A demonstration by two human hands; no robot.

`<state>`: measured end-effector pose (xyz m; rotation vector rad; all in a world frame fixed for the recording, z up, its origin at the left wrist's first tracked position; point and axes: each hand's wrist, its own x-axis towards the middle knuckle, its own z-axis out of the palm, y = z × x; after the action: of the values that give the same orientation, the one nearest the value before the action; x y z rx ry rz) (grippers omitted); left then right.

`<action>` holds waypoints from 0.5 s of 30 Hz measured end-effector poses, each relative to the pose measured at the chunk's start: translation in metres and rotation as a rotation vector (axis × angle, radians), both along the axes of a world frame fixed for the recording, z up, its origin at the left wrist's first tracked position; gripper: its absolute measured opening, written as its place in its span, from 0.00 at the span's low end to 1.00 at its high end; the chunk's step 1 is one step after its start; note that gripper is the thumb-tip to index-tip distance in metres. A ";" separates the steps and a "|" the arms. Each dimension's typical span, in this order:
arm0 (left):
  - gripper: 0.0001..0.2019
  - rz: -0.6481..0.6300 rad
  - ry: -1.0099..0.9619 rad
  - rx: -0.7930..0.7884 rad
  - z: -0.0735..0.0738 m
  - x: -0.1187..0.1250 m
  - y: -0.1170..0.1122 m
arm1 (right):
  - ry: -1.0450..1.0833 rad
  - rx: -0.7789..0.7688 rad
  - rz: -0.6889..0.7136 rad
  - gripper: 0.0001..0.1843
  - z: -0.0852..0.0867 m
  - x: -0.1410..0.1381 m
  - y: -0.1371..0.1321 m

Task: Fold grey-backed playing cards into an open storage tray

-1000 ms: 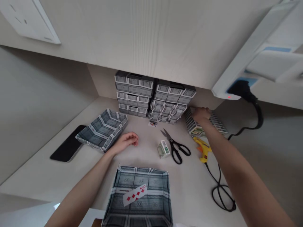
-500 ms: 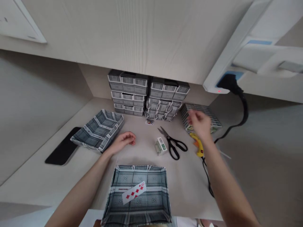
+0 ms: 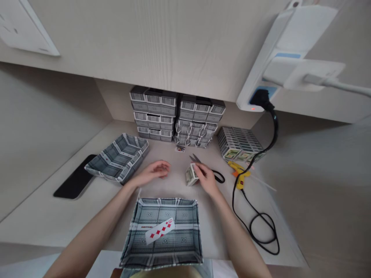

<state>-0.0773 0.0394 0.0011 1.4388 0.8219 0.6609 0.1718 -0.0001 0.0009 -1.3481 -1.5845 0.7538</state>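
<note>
My right hand point(image 3: 206, 178) has its fingers and thumb on a small card box point(image 3: 190, 175), gripping its right side. Black-handled scissors point(image 3: 219, 177) lie partly under that hand, blades pointing away. My left hand point(image 3: 155, 172) rests loosely curled above the tabletop, holding nothing, its fingers apart. Close to my body is an open tray made of playing cards point(image 3: 165, 256), with a loose six of diamonds point(image 3: 160, 231) inside it. Left of my left hand, a second card tray point(image 3: 117, 158) tilts with its edge over a black phone point(image 3: 74, 179).
Stacked card drawers point(image 3: 155, 119) stand at the back, with a small card point(image 3: 180, 149) before them. At right are a row of card boxes point(image 3: 242, 143) and a yellow glue gun point(image 3: 239, 173). A black cord point(image 3: 275, 131) hangs from the power strip point(image 3: 266, 54).
My right hand has come from the boxes at the back right to the small card box and taken hold of it. My left hand has barely moved. The view has shifted slightly.
</note>
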 end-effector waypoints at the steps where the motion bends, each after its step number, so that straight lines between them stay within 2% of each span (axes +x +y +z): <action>1: 0.20 -0.063 0.016 -0.011 0.005 0.005 -0.001 | 0.031 -0.041 -0.025 0.20 -0.004 -0.001 0.000; 4: 0.32 -0.195 0.051 0.008 0.013 0.025 -0.002 | 0.057 -0.093 -0.071 0.23 -0.011 -0.009 0.002; 8: 0.40 -0.180 0.096 0.127 0.009 0.048 0.004 | 0.047 -0.032 -0.046 0.22 -0.007 -0.021 0.001; 12: 0.37 -0.128 0.154 0.191 -0.002 0.057 0.007 | 0.062 -0.039 0.002 0.22 -0.006 -0.017 0.002; 15: 0.34 -0.050 0.191 0.302 -0.009 0.055 0.005 | 0.090 0.023 -0.165 0.26 -0.008 0.008 0.010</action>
<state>-0.0226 0.0445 -0.0081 1.8118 0.8563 0.6359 0.1800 0.0098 -0.0069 -1.3897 -1.3885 0.6833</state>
